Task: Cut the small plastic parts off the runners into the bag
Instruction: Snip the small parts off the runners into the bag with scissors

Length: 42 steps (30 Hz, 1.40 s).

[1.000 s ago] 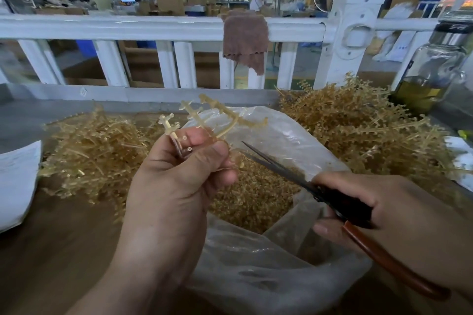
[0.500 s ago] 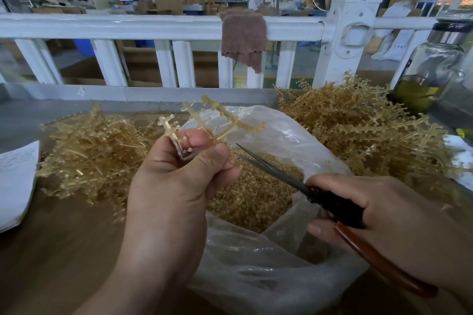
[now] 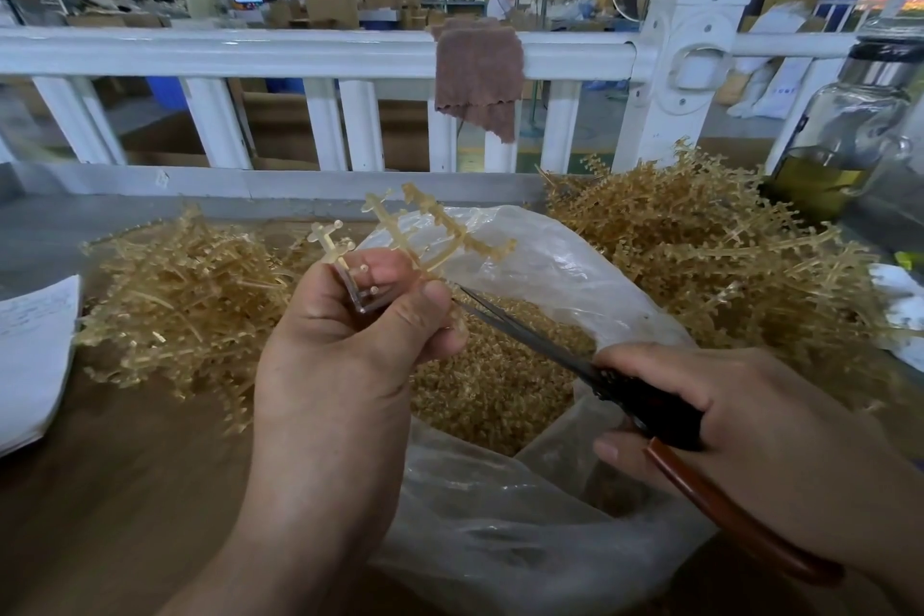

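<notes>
The bag [image 3: 550, 265] sits on the table [image 3: 100, 490] at the centre, with loose cut parts [image 3: 500, 380] inside it. One pile of runners [image 3: 185, 285] lies to its left and a second pile [image 3: 700, 245] to its right, both on the table. The left hand [image 3: 340, 365] holds a runner [image 3: 435, 235] above the bag's mouth. The right hand [image 3: 750, 415], on the bag's right, grips the scissors [image 3: 645, 400], whose blades reach over the bag to just beside the left thumb. A paper [image 3: 30, 355] lies at the table's left edge. Behind the table runs a railing [image 3: 250, 53] with a cloth [image 3: 477, 75] draped over it. A jar [image 3: 845, 135] stands behind the right pile.
</notes>
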Tool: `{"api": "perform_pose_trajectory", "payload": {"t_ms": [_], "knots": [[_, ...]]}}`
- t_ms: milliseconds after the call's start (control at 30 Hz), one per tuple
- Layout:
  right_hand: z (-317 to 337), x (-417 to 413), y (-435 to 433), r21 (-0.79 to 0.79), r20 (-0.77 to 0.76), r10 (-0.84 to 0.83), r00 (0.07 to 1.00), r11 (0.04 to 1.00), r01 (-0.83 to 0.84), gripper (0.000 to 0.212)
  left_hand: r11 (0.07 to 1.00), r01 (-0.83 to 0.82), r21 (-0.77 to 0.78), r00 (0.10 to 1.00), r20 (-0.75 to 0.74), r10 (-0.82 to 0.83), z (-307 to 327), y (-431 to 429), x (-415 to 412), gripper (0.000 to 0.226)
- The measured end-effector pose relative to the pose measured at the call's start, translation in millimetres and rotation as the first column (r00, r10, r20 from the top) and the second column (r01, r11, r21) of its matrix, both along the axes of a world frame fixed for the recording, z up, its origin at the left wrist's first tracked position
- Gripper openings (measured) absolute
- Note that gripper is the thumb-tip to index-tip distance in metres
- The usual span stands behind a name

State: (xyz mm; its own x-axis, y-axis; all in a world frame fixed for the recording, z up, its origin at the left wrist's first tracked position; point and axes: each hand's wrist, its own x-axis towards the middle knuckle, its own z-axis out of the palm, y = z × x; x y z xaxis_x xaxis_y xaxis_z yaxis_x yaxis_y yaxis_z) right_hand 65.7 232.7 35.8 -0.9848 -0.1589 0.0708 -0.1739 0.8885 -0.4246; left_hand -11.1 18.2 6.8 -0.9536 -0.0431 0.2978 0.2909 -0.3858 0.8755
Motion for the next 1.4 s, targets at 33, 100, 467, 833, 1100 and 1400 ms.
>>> {"api": "perform_pose_trajectory", "payload": {"t_ms": [33,100,467,833,1100,1400], "knots": [[-0.8,0.0,0.0,-0.006,-0.009,0.004,1.0,1.0,-0.004,0.044,1.0,-0.003,-0.001,1.0,0.0,0.003,-0.4,0.1,0.2,0.022],[-2.1,-0.2,-0.7,-0.001,-0.024,0.016,1.0,1.0,-0.016,0.042,1.0,-0.011,0.004,1.0,0.005,0.011,-0.7,0.4,-0.2,0.022],[-4.5,-0.3,-1.6,-0.022,-0.103,0.041,0.994,0.999,-0.044,0.041,0.999,0.009,0.05,1.0,-0.011,-0.008,0.3,3.6,0.9,0.02],[-8.3,-3.0,-1.5,0.008,-0.176,0.066,0.982,0.998,-0.066,0.035,0.999,0.007,0.034,1.0,-0.009,-0.007,-5.8,1.8,-3.4,0.018],[-9.8,-5.4,0.1,0.0,-0.191,0.083,0.978,0.996,-0.084,0.033,0.999,0.025,0.035,0.999,-0.028,-0.024,-6.9,2.6,-4.6,0.017],[-7.8,-5.9,-1.2,-0.002,-0.185,0.082,0.979,0.997,-0.083,0.026,0.999,0.027,0.047,0.999,-0.019,-0.026,-6.0,4.0,-5.7,0.018]]}}
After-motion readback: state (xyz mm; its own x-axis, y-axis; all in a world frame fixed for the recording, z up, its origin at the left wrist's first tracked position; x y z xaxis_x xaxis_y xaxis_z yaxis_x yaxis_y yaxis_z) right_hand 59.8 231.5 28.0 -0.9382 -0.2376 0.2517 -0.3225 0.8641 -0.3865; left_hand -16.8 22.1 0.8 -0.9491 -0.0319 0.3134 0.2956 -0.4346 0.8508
